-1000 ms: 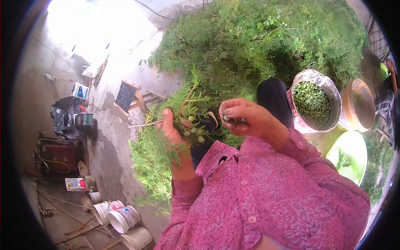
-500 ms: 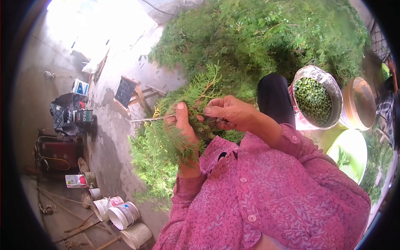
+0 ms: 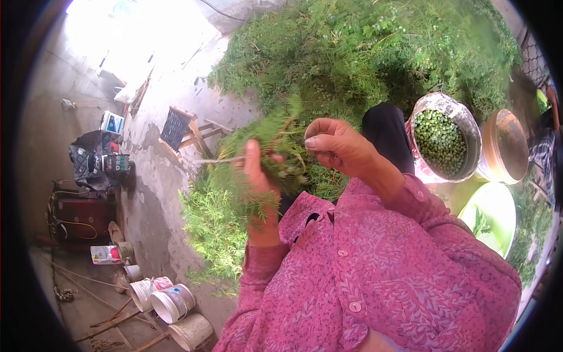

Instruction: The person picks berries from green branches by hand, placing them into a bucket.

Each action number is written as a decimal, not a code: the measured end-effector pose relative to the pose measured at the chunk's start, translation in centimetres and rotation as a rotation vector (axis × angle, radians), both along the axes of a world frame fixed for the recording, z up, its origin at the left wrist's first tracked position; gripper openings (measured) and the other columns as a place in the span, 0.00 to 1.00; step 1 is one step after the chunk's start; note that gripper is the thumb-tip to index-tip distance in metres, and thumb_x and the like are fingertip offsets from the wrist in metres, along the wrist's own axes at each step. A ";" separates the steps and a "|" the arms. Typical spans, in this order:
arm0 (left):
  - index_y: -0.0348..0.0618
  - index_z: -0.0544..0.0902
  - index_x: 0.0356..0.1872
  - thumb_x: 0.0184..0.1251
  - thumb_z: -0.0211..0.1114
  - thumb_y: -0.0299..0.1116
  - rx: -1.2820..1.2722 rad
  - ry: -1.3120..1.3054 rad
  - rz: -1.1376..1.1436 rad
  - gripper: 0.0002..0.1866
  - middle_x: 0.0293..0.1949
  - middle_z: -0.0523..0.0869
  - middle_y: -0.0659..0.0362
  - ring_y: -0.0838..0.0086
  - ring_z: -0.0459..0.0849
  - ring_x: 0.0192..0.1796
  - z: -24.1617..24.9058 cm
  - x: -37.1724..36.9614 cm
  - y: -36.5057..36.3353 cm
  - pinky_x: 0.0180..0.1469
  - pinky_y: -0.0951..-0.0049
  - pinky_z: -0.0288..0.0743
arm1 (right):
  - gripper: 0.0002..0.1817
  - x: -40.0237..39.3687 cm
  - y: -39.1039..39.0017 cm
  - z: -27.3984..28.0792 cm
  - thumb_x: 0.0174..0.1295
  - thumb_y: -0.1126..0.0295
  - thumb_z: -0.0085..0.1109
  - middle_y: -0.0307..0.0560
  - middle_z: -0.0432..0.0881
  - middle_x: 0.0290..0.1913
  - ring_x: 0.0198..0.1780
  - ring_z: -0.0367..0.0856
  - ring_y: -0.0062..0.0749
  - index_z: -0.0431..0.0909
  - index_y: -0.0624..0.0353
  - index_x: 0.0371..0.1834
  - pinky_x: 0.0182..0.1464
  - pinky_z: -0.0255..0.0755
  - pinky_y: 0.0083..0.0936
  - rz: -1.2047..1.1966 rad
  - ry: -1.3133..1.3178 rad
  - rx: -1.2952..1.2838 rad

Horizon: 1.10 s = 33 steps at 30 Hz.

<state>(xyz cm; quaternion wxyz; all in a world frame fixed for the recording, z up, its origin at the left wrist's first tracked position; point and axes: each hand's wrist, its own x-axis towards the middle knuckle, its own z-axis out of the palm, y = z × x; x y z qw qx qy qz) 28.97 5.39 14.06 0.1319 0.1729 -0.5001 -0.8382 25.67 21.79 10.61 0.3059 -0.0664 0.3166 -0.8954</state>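
My left hand [image 3: 259, 179] is closed around a leafy green branch [image 3: 282, 132], near the middle of the view. The bare stem [image 3: 220, 160] of the branch sticks out to the left, and its leaves are blurred. To the right, my right hand [image 3: 343, 146] is raised apart from the branch, with thumb and fingers pinched together; whatever they may hold is hidden. A big heap of green branches [image 3: 363, 53] lies beyond the hands. At the right a bucket [image 3: 472, 126] holds many small green berries [image 3: 438, 144].
Beside the bucket are another round container [image 3: 519, 146] and a light green basket [image 3: 511, 214]. A small stool [image 3: 196, 132] stands left of the hands. White buckets [image 3: 182, 300] lie at the lower left, near a dark red box [image 3: 82, 217]. More greenery [image 3: 214, 220] lies below the stool.
My right hand has moved away from the branch to the right and slightly up. My left hand still holds the branch, which has shifted slightly and is now blurred.
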 end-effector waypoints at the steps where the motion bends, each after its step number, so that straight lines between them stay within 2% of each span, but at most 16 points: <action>1: 0.42 0.74 0.38 0.59 0.61 0.36 -0.035 -0.024 -0.099 0.11 0.29 0.78 0.57 0.74 0.75 0.25 0.1 0.4 0.8 0.24 0.74 0.71 | 0.08 0.0 0.0 -0.1 0.53 0.73 0.60 0.36 0.73 0.22 0.16 0.65 0.13 0.72 0.60 0.34 0.15 0.55 0.10 -0.037 0.068 0.057; 2: 0.40 0.75 0.39 0.56 0.64 0.33 -0.049 -0.060 -0.150 0.13 0.29 0.79 0.58 0.73 0.78 0.28 -0.1 0.6 1.2 0.27 0.72 0.73 | 0.08 0.0 0.0 0.0 0.53 0.73 0.60 0.36 0.73 0.22 0.16 0.65 0.13 0.72 0.60 0.34 0.15 0.55 0.10 -0.037 0.069 0.059; 4: 0.40 0.75 0.40 0.55 0.65 0.33 -0.034 -0.035 -0.177 0.14 0.29 0.79 0.58 0.74 0.78 0.29 -0.5 1.0 1.9 0.28 0.73 0.73 | 0.10 0.2 0.0 0.0 0.53 0.71 0.62 0.36 0.74 0.23 0.17 0.66 0.13 0.72 0.61 0.34 0.16 0.55 0.10 -0.156 0.148 0.293; 9: 0.38 0.78 0.39 0.50 0.69 0.29 -0.235 -0.035 -0.293 0.15 0.32 0.81 0.60 0.78 0.78 0.33 -0.7 0.5 1.4 0.35 0.79 0.72 | 0.12 0.6 0.0 0.8 0.52 0.69 0.63 0.36 0.73 0.22 0.18 0.69 0.14 0.73 0.62 0.34 0.17 0.60 0.11 -0.155 0.180 0.378; 13: 0.38 0.79 0.36 0.51 0.67 0.26 -0.269 -0.100 -0.283 0.11 0.32 0.81 0.60 0.79 0.78 0.34 -1.3 0.6 0.8 0.36 0.79 0.72 | 0.12 0.6 -0.3 0.7 0.53 0.68 0.63 0.36 0.74 0.20 0.19 0.71 0.14 0.73 0.63 0.34 0.19 0.63 0.12 -0.150 0.180 0.417; 17: 0.38 0.79 0.34 0.51 0.67 0.26 -0.155 -0.119 -0.189 0.09 0.31 0.81 0.60 0.78 0.78 0.33 -1.8 0.6 1.2 0.35 0.79 0.73 | 0.10 0.7 -0.4 0.3 0.53 0.70 0.61 0.37 0.74 0.21 0.18 0.71 0.15 0.73 0.63 0.34 0.19 0.63 0.12 -0.154 0.189 0.424; 19: 0.38 0.79 0.34 0.51 0.67 0.26 -0.164 -0.123 -0.136 0.09 0.31 0.81 0.60 0.77 0.79 0.32 -2.3 0.2 0.9 0.34 0.79 0.73 | 0.08 0.7 0.1 0.5 0.53 0.72 0.59 0.37 0.74 0.21 0.18 0.70 0.14 0.73 0.63 0.33 0.18 0.62 0.12 -0.245 0.123 0.281; 21: 0.38 0.79 0.34 0.52 0.65 0.28 -0.141 -0.119 -0.064 0.08 0.29 0.81 0.60 0.75 0.80 0.32 -2.8 -0.3 0.1 0.32 0.77 0.75 | 0.07 0.2 2.3 1.6 0.53 0.74 0.58 0.38 0.74 0.22 0.18 0.68 0.14 0.73 0.63 0.33 0.17 0.61 0.11 -0.413 0.140 0.280; 22: 0.38 0.79 0.34 0.52 0.65 0.28 -0.136 -0.118 -0.064 0.08 0.29 0.81 0.60 0.75 0.80 0.32 -2.6 -0.6 0.1 0.32 0.77 0.75 | 0.07 -0.4 3.9 1.5 0.53 0.75 0.57 0.38 0.74 0.22 0.18 0.68 0.14 0.73 0.62 0.34 0.17 0.61 0.11 -0.589 0.175 0.282; 24: 0.37 0.77 0.37 0.56 0.61 0.26 0.080 -0.146 0.024 0.09 0.32 0.82 0.56 0.70 0.82 0.32 -2.4 -0.9 0.0 0.34 0.72 0.79 | 0.08 -1.1 8.3 0.9 0.53 0.79 0.54 0.38 0.75 0.24 0.18 0.67 0.14 0.74 0.58 0.37 0.17 0.60 0.10 -0.861 0.284 0.210; 27: 0.39 0.77 0.36 0.57 0.60 0.29 0.181 -0.084 -0.118 0.07 0.32 0.82 0.55 0.68 0.82 0.31 -3.5 -1.7 -0.6 0.35 0.70 0.79 | 0.11 -0.4 16.0 -1.3 0.56 0.75 0.55 0.34 0.76 0.26 0.22 0.68 0.13 0.75 0.57 0.44 0.26 0.63 0.10 -1.234 0.339 0.780; 28: 0.42 0.78 0.33 0.58 0.60 0.31 0.156 -0.046 -0.124 0.06 0.31 0.82 0.57 0.70 0.82 0.30 -4.0 -1.9 -0.9 0.30 0.68 0.79 | 0.13 -0.7 19.0 -4.1 0.56 0.73 0.56 0.39 0.79 0.30 0.28 0.74 0.20 0.75 0.58 0.45 0.30 0.69 0.17 -1.282 0.489 1.031; 29: 0.42 0.78 0.33 0.58 0.60 0.31 0.170 -0.055 -0.114 0.06 0.31 0.82 0.57 0.70 0.82 0.30 -4.2 -2.0 -1.0 0.30 0.68 0.79 | 0.17 -0.3 22.1 -6.3 0.56 0.65 0.57 0.46 0.81 0.37 0.34 0.79 0.31 0.75 0.59 0.47 0.38 0.73 0.26 -1.103 0.520 1.672; 31: 0.45 0.78 0.31 0.57 0.61 0.31 0.175 -0.077 -0.107 0.04 0.30 0.83 0.60 0.72 0.82 0.29 -3.8 -2.0 -0.8 0.25 0.70 0.77 | 0.21 1.6 24.4 -9.0 0.55 0.57 0.57 0.52 0.81 0.40 0.40 0.80 0.35 0.76 0.61 0.46 0.44 0.73 0.28 -0.643 0.697 2.594; 32: 0.47 0.78 0.31 0.56 0.62 0.32 0.159 -0.127 -0.056 0.04 0.30 0.83 0.62 0.74 0.82 0.28 -3.5 -1.9 -0.4 0.22 0.73 0.75 | 0.21 1.7 24.7 -9.1 0.55 0.57 0.57 0.52 0.81 0.40 0.40 0.80 0.35 0.76 0.61 0.46 0.44 0.73 0.28 -0.637 0.712 2.595; 33: 0.47 0.78 0.31 0.56 0.62 0.32 0.161 -0.131 -0.050 0.04 0.30 0.83 0.62 0.74 0.82 0.28 -3.1 -1.9 0.0 0.22 0.73 0.75 | 0.23 1.9 23.1 -7.4 0.54 0.56 0.57 0.52 0.81 0.41 0.42 0.80 0.35 0.76 0.62 0.46 0.45 0.72 0.26 -0.642 0.572 2.267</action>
